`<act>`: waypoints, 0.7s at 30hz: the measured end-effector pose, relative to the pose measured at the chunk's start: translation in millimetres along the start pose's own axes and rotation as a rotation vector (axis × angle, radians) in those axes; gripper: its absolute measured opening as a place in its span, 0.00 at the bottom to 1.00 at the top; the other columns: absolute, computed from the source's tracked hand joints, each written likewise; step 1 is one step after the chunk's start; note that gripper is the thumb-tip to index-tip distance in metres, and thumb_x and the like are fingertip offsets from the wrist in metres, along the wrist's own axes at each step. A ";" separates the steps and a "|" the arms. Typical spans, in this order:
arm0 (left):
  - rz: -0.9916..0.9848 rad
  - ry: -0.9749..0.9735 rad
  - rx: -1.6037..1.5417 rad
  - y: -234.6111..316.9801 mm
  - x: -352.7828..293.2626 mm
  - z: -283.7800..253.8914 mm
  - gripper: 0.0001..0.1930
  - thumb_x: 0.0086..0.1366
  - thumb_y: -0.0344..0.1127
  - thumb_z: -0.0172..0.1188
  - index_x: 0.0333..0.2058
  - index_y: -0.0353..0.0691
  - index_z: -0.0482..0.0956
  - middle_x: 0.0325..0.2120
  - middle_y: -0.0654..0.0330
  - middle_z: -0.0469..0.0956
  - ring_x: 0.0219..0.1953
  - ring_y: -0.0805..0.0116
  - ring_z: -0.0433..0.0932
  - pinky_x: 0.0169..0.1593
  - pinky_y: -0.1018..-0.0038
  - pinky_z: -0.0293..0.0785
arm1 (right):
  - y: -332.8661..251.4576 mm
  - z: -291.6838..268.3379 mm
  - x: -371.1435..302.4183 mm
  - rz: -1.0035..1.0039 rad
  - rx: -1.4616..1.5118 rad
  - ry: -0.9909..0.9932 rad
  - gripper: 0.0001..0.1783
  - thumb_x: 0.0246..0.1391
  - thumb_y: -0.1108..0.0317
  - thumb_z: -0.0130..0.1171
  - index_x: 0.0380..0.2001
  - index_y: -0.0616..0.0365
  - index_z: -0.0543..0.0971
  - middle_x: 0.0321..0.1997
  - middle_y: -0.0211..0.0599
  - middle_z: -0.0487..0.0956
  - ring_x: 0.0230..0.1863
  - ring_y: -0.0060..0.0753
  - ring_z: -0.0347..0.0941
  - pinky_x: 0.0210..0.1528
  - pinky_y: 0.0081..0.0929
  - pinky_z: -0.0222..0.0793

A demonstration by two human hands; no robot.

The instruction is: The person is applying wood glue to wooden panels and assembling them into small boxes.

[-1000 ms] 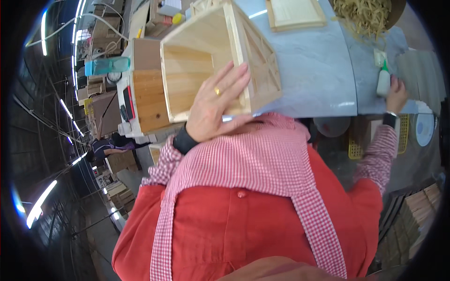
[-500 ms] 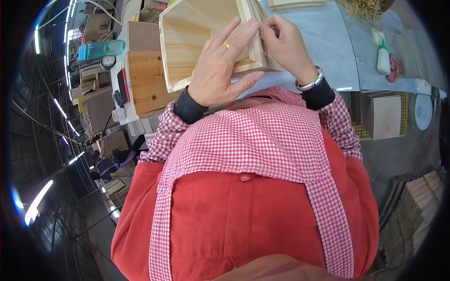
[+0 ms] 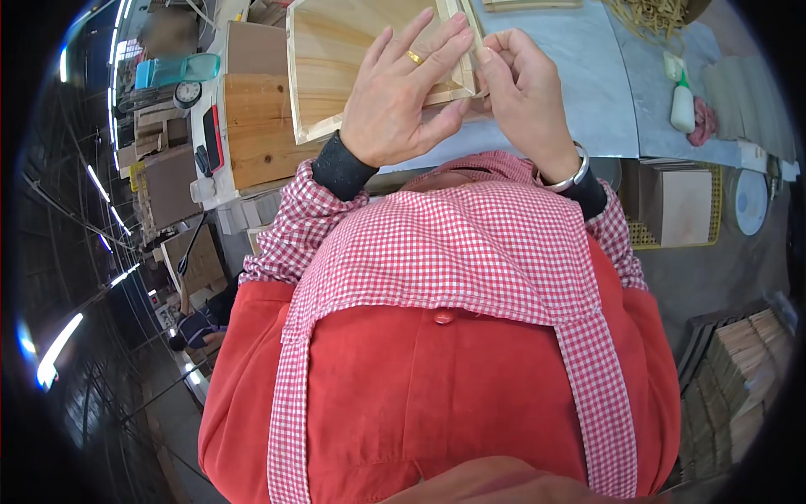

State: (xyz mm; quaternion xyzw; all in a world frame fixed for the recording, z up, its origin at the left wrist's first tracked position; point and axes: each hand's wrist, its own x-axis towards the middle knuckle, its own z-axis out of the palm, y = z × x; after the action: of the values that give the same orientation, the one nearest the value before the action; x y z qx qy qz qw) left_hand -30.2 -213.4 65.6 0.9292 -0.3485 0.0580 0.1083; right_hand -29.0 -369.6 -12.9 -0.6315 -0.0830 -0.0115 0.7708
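An open wooden box [image 3: 319, 129] of pale, clear-grained wood is at the top middle, its upper part cut off by the picture's edge. Across its near right corner lies my left hand [image 3: 390, 109], fingers spread, a gold ring on one of them. My right hand [image 3: 531, 105] is at the outer side of the box's right wall. Its thumb and fingertips come together in a pinch against the rim. Whatever is between them is too small or hidden to make out.
A blue-grey table top [image 3: 588, 76] carries a white glue bottle [image 3: 683, 109] with a green tip, a pink cloth [image 3: 703, 122] and a heap of tan bands [image 3: 646, 21]. Left is a brown board [image 3: 260, 139]. Boards stand in a yellow crate [image 3: 714, 210]. Another person [image 3: 197, 326] is farther left.
The box sits slightly higher in the picture and its right wall looks turned. My right hand has turned, showing its thumb along the rim. My left fingers have spread more.
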 end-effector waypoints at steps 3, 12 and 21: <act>-0.003 -0.001 -0.001 3.6 -2.0 -0.7 0.34 0.54 0.41 0.58 0.62 0.47 0.64 0.63 0.59 0.62 0.66 0.50 0.56 0.65 0.51 0.51 | 3.0 -0.6 2.4 -0.027 0.003 -0.007 0.07 0.63 0.70 0.49 0.37 0.63 0.71 0.24 0.23 0.72 0.23 0.08 0.65 0.24 0.11 0.64; 0.044 0.406 -0.214 -16.8 -30.6 -16.9 0.23 0.59 0.32 0.57 0.54 0.36 0.71 0.54 0.51 0.72 0.56 0.55 0.71 0.56 0.66 0.66 | -19.0 2.4 13.8 -0.373 -0.231 0.178 0.08 0.56 0.72 0.55 0.38 0.63 0.76 0.28 0.35 0.78 0.28 0.21 0.71 0.31 0.21 0.68; -0.885 0.898 -1.247 -125.9 -168.5 -0.8 0.12 0.67 0.33 0.53 0.46 0.35 0.76 0.43 0.58 0.77 0.45 0.69 0.76 0.48 0.72 0.72 | -37.9 115.8 18.8 -0.909 -0.741 -0.477 0.17 0.48 0.75 0.60 0.44 0.54 0.79 0.43 0.41 0.77 0.39 0.40 0.75 0.41 0.33 0.71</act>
State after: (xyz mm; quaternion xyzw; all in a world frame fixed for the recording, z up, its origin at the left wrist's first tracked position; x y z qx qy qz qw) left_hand -73.6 -13.8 15.3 0.6402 0.1502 0.1694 0.7341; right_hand -28.3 -262.6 48.5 -0.7432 -0.5029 -0.2249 0.3796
